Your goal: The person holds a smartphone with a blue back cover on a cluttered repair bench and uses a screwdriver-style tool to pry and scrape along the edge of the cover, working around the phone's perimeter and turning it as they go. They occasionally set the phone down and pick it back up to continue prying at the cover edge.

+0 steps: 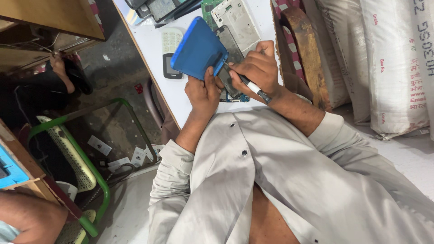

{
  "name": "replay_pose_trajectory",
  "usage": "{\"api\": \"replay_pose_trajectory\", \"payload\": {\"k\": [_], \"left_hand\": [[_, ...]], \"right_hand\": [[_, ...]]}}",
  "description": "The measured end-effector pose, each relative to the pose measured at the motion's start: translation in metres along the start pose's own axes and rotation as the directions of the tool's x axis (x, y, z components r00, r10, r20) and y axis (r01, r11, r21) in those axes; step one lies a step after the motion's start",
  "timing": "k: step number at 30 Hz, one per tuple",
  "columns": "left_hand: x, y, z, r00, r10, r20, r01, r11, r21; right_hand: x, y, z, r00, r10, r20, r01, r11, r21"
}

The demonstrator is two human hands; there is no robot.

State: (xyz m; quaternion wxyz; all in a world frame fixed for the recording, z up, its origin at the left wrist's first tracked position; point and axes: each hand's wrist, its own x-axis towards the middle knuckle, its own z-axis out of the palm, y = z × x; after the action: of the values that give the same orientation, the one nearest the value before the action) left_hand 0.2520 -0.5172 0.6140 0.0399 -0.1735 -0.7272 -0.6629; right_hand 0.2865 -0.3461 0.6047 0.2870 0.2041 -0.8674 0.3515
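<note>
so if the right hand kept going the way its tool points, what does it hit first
Probably the blue phone case held by the left hand; the right hand aims its tool at that edge, though depth is unclear.

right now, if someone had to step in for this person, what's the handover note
Left hand: grips the lower edge of the blue phone back cover, tilted up off the white table.
Right hand: holds a black and white tool, tip at the cover's edge by the opened phone.
Nearby: small keypad phone, grey phone frame.
Done: cover partly lifted.
Left: cover not fully free.
</note>
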Motion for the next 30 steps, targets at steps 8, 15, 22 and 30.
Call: {"api": "replay_pose_trajectory", "payload": {"k": [8,15,22,30], "left_hand": [[0.0,0.003,0.003,0.998,-0.017,-0.067,0.015,1.0,-0.016],[0.001,0.005,0.005,0.998,-0.048,-0.041,0.045,0.997,-0.065],[0.001,0.01,0.009,0.994,-0.088,-0.06,0.08,0.988,-0.13],[0.006,0.009,0.011,1.0,0.006,0.007,-0.005,0.996,-0.088]], "right_hand": [[-0.003,-0.005,-0.003,0.985,-0.132,0.111,0.135,0.991,-0.014],[-0.003,-0.005,-0.004,0.991,-0.117,0.064,0.121,0.99,-0.069],[-0.003,-0.001,-0.007,0.99,-0.126,0.064,0.128,0.991,-0.029],[-0.002,0.002,-0.012,0.999,-0.042,0.026,0.044,0.998,-0.044]]}}
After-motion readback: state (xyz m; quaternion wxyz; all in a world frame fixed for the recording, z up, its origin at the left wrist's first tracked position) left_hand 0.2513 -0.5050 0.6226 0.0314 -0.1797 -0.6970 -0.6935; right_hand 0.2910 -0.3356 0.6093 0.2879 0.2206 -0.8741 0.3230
